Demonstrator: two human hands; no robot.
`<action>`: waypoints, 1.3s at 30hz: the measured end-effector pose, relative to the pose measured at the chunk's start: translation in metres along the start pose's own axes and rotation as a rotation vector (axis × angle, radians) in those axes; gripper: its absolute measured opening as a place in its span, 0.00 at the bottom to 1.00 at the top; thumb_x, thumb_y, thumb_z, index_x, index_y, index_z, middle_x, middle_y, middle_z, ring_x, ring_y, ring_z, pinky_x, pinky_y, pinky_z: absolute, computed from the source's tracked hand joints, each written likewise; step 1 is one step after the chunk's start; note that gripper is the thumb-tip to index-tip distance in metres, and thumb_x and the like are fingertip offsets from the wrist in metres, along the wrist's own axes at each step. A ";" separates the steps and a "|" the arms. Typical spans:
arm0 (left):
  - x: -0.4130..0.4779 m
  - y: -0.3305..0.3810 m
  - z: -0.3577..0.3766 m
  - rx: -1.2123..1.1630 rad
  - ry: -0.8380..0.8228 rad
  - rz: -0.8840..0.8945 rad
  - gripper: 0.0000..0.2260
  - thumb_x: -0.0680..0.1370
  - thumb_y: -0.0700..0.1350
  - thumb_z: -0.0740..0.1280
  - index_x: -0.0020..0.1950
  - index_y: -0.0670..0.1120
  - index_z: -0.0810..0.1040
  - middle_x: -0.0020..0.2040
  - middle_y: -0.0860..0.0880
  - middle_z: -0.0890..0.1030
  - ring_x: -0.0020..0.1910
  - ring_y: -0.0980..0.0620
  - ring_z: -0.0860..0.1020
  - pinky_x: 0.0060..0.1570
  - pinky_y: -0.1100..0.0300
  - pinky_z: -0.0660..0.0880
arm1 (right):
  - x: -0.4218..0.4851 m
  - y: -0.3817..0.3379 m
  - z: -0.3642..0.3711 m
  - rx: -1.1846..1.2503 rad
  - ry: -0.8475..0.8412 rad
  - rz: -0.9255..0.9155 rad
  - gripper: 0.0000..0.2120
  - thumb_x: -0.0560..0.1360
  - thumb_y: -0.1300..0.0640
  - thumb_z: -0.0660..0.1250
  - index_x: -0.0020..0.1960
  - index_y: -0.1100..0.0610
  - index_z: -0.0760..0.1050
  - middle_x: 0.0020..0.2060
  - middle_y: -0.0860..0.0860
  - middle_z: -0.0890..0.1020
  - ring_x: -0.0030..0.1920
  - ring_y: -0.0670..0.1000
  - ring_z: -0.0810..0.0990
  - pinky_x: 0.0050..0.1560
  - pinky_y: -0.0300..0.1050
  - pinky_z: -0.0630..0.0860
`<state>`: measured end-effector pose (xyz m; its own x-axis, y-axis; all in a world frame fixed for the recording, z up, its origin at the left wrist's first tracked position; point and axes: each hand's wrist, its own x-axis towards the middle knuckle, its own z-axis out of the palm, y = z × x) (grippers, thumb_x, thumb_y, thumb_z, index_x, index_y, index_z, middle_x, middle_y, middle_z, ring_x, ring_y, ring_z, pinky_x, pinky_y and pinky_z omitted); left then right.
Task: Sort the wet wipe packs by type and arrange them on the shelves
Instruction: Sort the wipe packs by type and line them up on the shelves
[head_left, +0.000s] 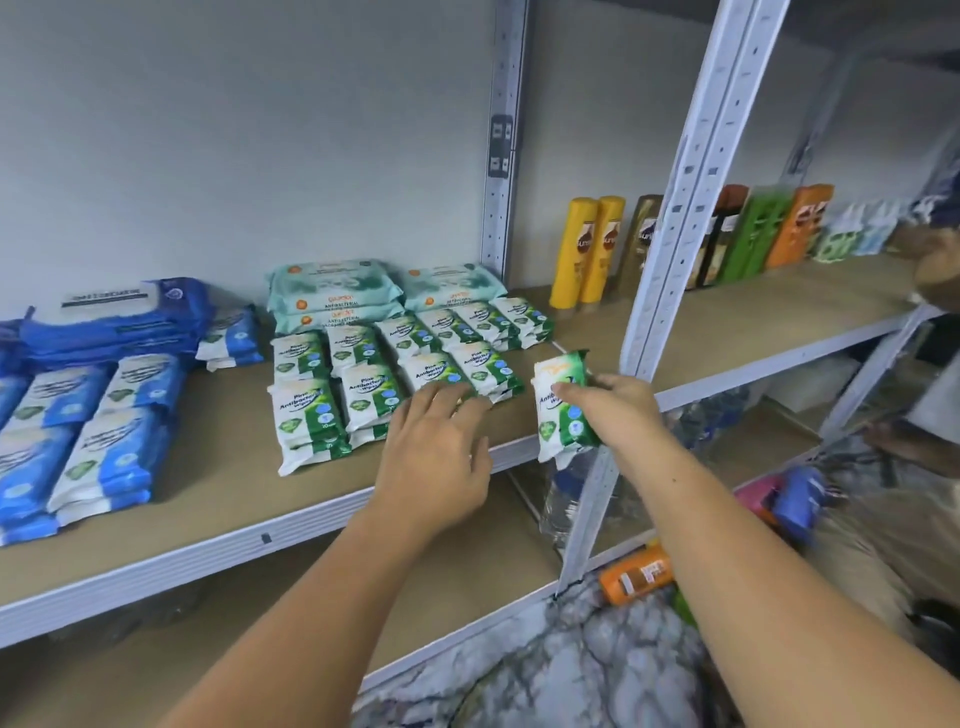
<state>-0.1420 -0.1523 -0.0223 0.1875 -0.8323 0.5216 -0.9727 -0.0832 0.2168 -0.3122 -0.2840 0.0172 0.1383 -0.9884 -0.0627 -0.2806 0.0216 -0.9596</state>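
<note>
The right hand (618, 410) pinches one green pine pack (563, 415), long axis twelve to six, over the front corner of the shelf (234, 467), its matching green stacks (363, 379) close at nine o'clock, where the left hand (436, 452) reaches, fingers straight and spread, holding nothing.

Single view, worn on my head, wide-angle. It faces forward and down onto the shelf (218, 499) from just outside its front edge. That edge crosses the frame from lower left up to the right. My forearms enter from the bottom. My left hand (436, 457) is over the front edge near centre, and my right hand (618, 410) is just beside the front upright (670, 249). The camera is close: large print on the green wipe pack (563, 410) in my right hand is partly legible. The wall (234, 130) closes the view behind the back edge. The uprights lean toward the frame's top.
</note>
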 end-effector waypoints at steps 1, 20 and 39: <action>0.003 -0.003 0.004 0.013 0.009 -0.003 0.20 0.74 0.49 0.65 0.65 0.49 0.77 0.64 0.48 0.77 0.67 0.44 0.71 0.66 0.46 0.70 | 0.010 0.000 0.005 -0.036 0.009 0.004 0.11 0.69 0.53 0.79 0.36 0.51 0.77 0.39 0.49 0.85 0.42 0.52 0.85 0.49 0.47 0.80; 0.033 -0.022 0.011 -0.125 0.102 -0.114 0.23 0.74 0.54 0.57 0.65 0.50 0.78 0.64 0.50 0.79 0.66 0.43 0.71 0.64 0.44 0.70 | 0.055 0.002 0.006 -0.549 0.093 -0.260 0.22 0.78 0.54 0.69 0.70 0.58 0.74 0.63 0.57 0.81 0.64 0.59 0.77 0.56 0.45 0.73; 0.024 -0.030 -0.001 -0.114 0.055 -0.145 0.22 0.75 0.53 0.59 0.67 0.49 0.78 0.65 0.48 0.78 0.67 0.43 0.71 0.66 0.43 0.70 | 0.023 0.004 -0.017 -0.656 -0.125 -0.457 0.17 0.74 0.54 0.73 0.63 0.50 0.81 0.67 0.46 0.77 0.68 0.49 0.72 0.65 0.38 0.65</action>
<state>-0.1080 -0.1696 -0.0156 0.3344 -0.7847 0.5220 -0.9137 -0.1343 0.3835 -0.3263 -0.3097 0.0170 0.4686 -0.8531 0.2295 -0.6651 -0.5117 -0.5440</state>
